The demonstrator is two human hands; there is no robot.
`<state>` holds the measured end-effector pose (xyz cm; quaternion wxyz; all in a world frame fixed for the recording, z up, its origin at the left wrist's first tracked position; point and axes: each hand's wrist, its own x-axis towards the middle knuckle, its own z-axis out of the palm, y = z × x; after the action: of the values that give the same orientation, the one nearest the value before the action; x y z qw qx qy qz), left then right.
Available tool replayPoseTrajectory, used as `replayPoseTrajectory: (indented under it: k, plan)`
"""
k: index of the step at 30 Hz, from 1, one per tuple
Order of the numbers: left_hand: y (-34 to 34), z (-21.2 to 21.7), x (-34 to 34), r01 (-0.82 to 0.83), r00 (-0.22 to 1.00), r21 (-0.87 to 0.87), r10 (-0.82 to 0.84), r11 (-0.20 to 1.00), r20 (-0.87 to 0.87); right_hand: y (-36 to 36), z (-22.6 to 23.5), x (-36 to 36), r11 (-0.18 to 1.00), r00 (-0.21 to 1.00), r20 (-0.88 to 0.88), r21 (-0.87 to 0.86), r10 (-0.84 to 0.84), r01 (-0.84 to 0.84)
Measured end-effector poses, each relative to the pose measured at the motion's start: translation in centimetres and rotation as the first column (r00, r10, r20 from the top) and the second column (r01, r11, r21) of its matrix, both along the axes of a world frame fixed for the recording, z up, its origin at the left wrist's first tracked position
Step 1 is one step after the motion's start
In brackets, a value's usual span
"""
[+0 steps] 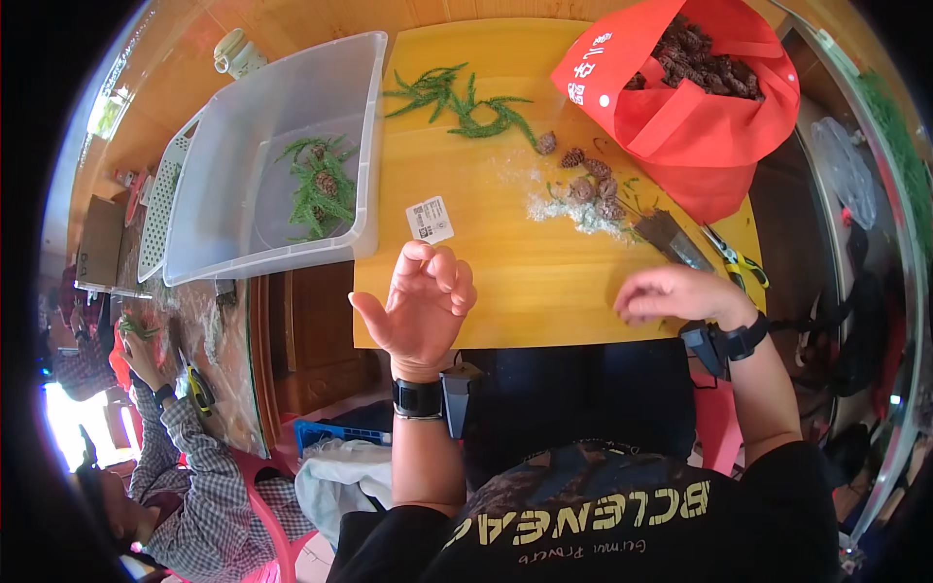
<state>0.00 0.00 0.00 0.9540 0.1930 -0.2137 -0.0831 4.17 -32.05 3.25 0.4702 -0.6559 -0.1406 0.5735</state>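
My left hand is raised over the table's front edge, palm up, with thumb apart and fingers loosely bent; nothing lies in it. A white label card lies just beyond its fingertips. Over the front right of the yellow table hovers my right hand, palm down, fingers loosely bent and apparently holding nothing. Beyond it lie a dark bundle of thin stems and a cutting tool with yellow-and-black handles. Several pinecones rest beside white flakes. Two green artificial sprigs curl at the back.
A clear plastic bin at left contains greenery with a pinecone. At the back right stands a red bag full of pinecones. Another person works at a second table on the left, a hand near greenery.
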Motion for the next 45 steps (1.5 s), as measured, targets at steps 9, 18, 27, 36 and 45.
replayPoseTrajectory:
  k: [9,18,27,36,45]
  plan:
    - [-0.8,0.1,0.4,-0.135,0.986,-0.023,0.132,0.991,-0.104,3.7,4.6,3.1,0.878,0.736,0.480,0.272,-0.478,0.393]
    - [-0.8,1.0,0.3,-0.126,0.973,-0.024,0.119,0.992,-0.197,9.1,3.7,9.6,0.967,0.752,0.619,0.045,-0.224,0.251]
    - [-0.8,0.9,0.0,-0.112,0.961,-0.074,0.089,0.991,-0.261,16.3,0.1,13.8,0.955,0.324,0.927,-0.251,0.189,0.160]
    - [-0.8,0.4,0.2,-0.090,0.970,-0.083,0.068,0.993,-0.233,13.7,3.5,10.8,0.888,0.576,0.690,0.431,-0.440,0.161]
    - [-4.8,1.9,1.1,-0.195,0.934,0.550,0.325,0.812,-0.148,5.4,4.4,2.8,0.560,0.899,-0.106,0.749,-0.426,0.354]
